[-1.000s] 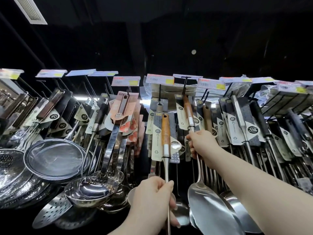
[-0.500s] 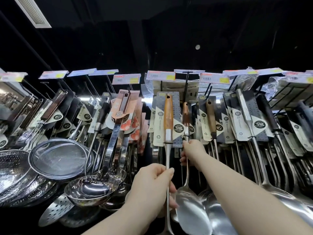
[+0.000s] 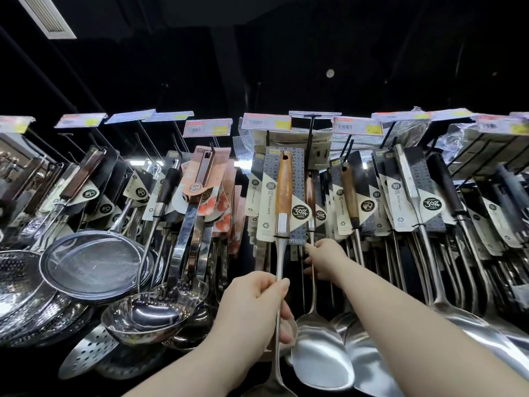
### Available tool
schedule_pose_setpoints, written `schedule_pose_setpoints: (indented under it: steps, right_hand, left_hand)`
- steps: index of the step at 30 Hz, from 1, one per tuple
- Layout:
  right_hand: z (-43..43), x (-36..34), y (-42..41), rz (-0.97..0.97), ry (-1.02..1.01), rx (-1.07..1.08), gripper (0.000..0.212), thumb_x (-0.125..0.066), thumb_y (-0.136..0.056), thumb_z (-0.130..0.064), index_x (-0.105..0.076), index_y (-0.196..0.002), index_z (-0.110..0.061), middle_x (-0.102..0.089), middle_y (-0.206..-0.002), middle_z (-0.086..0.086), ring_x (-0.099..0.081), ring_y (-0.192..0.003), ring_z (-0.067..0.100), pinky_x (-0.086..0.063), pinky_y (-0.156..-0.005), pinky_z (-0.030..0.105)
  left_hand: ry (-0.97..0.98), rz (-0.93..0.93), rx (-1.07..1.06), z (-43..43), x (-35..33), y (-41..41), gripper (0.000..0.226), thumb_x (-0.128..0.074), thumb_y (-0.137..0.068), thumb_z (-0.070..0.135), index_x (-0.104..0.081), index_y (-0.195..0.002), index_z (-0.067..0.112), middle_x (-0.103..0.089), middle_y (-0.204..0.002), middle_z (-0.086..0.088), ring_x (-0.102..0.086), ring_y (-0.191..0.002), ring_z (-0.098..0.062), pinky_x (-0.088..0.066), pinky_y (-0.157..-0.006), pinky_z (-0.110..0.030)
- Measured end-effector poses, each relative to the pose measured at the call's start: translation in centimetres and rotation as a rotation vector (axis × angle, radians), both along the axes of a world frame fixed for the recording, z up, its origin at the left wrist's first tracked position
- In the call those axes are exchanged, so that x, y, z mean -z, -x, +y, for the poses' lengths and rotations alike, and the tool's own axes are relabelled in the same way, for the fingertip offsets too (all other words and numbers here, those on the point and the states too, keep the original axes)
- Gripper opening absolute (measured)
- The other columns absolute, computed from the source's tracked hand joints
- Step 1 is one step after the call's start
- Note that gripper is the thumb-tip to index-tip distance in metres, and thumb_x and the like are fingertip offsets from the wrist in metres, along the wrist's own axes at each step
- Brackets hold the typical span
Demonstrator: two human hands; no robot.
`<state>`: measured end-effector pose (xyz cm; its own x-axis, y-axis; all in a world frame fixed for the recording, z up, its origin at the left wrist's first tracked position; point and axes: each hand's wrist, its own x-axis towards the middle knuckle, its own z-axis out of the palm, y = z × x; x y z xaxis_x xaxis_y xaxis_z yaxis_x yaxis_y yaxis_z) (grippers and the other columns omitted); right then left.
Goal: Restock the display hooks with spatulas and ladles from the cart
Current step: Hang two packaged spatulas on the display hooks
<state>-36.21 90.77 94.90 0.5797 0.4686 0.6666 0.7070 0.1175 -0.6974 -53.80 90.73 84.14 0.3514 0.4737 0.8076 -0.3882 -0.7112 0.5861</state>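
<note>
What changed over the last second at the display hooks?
The left hand raised its wooden-handled utensil until its card reached the top of the hanging row; whether it is on a hook cannot be told. The right hand seems to have pushed the hanging spatula back, behind that utensil. Both hands keep their grips on the metal shafts; the mesh strainer and ladle stayed put.

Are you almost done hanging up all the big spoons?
Mostly done, it seems: the hooks already carry rows of carded utensils. In hand: the left hand grips a wooden-handled utensil raised to hook height, and the right hand holds a spatula beside it. Whether either is hooked yet, I cannot tell. The cart is out of view, so what is left is unknown.
</note>
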Motion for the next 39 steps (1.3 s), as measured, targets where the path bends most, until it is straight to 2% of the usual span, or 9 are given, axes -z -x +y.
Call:
schedule_pose_setpoints:
  steps: [2, 4, 7, 11, 15, 20, 23, 27, 39]
  right_hand:
    - [-0.8, 0.4, 0.2, -0.215, 0.013, 0.242, 0.025, -0.048, -0.094, -0.026, -0.06, -0.107, -0.009, -0.061, -0.109, 0.014, -0.06, -0.101, 0.031, -0.046, -0.084, 0.03]
    - [-2.1, 1.3, 1.5, -0.284, -0.137, 0.204, 0.028, -0.046, -0.095, -0.028, -0.063, -0.112, -0.014, -0.064, -0.117, 0.008, -0.058, -0.11, 0.028, -0.044, -0.093, 0.032]
    - [-4.9, 3.2, 4.5, -0.014, -0.289, -0.225, 0.04, -0.035, -0.098, -0.043, -0.063, -0.09, -0.015, -0.07, -0.095, 0.01, -0.065, -0.087, 0.023, -0.052, -0.08, 0.038]
    - [-8.3, 5.4, 6.9, 0.158, -0.162, -0.593, 0.051, -0.033, -0.094, -0.055, -0.063, -0.101, -0.015, -0.073, -0.086, 0.01, -0.069, -0.073, 0.019, -0.052, -0.062, 0.029]
    - [-8.7, 5.8, 7.1, 0.104, -0.242, -0.466, 0.027, -0.054, -0.094, -0.025, -0.062, -0.077, -0.005, -0.064, -0.068, 0.004, -0.054, -0.035, 0.005, -0.035, -0.03, 0.014]
    - [-8.1, 4.2, 7.1, 0.12, -0.325, -0.48, 0.024, -0.047, -0.098, -0.024, -0.058, -0.081, -0.011, -0.059, -0.047, -0.003, -0.061, -0.045, 0.008, -0.043, -0.052, 0.021]
    - [-8.1, 3.1, 7.2, 0.117, -0.338, -0.471, 0.022, -0.045, -0.098, -0.023, -0.057, -0.084, -0.011, -0.055, -0.055, -0.001, -0.056, -0.037, 0.005, -0.039, -0.042, 0.015]
    - [-7.7, 1.3, 7.5, 0.088, -0.397, -0.417, 0.021, -0.048, -0.097, -0.02, -0.056, -0.082, -0.008, -0.054, -0.062, 0.004, -0.048, -0.028, 0.001, -0.037, -0.034, 0.01]
    - [-6.7, -1.5, 7.7, 0.058, -0.452, -0.273, 0.017, -0.05, -0.095, -0.018, -0.06, -0.095, -0.004, -0.057, -0.058, 0.003, -0.046, -0.023, 0.001, -0.037, -0.038, 0.015]
  left_hand:
    - [0.013, -0.003, 0.004, -0.1, -0.2, -0.1, 0.032, -0.05, -0.094, 0.019, -0.056, -0.066, 0.005, -0.057, -0.054, -0.011, -0.055, -0.045, -0.025, -0.044, -0.039, -0.019]
    - [0.022, -0.005, 0.005, -0.4, -0.4, -0.4, 0.028, -0.051, -0.094, 0.019, -0.057, -0.071, 0.005, -0.058, -0.056, -0.01, -0.055, -0.043, -0.024, -0.043, -0.038, -0.019]
    - [0.008, 0.003, 0.017, -0.9, -0.8, -1.2, 0.022, -0.05, -0.094, 0.021, -0.06, -0.078, 0.009, -0.061, -0.056, -0.001, -0.058, -0.043, -0.02, -0.042, -0.04, -0.02]
    - [0.025, 0.031, 0.077, -2.3, -1.3, -2.6, 0.025, -0.051, -0.094, 0.02, -0.06, -0.072, 0.013, -0.059, -0.059, -0.004, -0.055, -0.04, -0.019, -0.04, -0.035, -0.019]
    - [0.06, 0.049, 0.12, -3.4, -1.6, -3.9, 0.034, -0.052, -0.093, 0.021, -0.059, -0.062, 0.01, -0.062, -0.059, -0.008, -0.056, -0.043, -0.022, -0.042, -0.038, -0.021]
    - [0.022, 0.14, 0.042, -2.9, -0.8, -4.5, 0.035, -0.056, -0.089, 0.036, -0.064, -0.069, 0.008, -0.071, -0.069, -0.019, -0.062, -0.06, -0.024, -0.056, -0.065, -0.037]
    - [-0.066, 0.149, -0.096, -2.5, 0.1, -4.5, 0.031, -0.057, -0.089, 0.035, -0.061, -0.065, 0.016, -0.058, -0.056, 0.001, -0.047, -0.05, -0.007, -0.039, -0.054, -0.021]
    - [-0.071, 0.086, -0.065, -2.8, -0.3, -3.9, 0.012, -0.059, -0.089, 0.025, -0.064, -0.079, 0.021, -0.062, -0.072, 0.007, -0.053, -0.067, -0.003, -0.037, -0.057, -0.01]
    - [-0.052, 0.085, 0.041, -2.0, -2.7, -3.9, 0.027, -0.061, -0.087, 0.02, -0.064, -0.06, 0.021, -0.062, -0.061, 0.006, -0.056, -0.072, -0.014, -0.047, -0.081, -0.032]
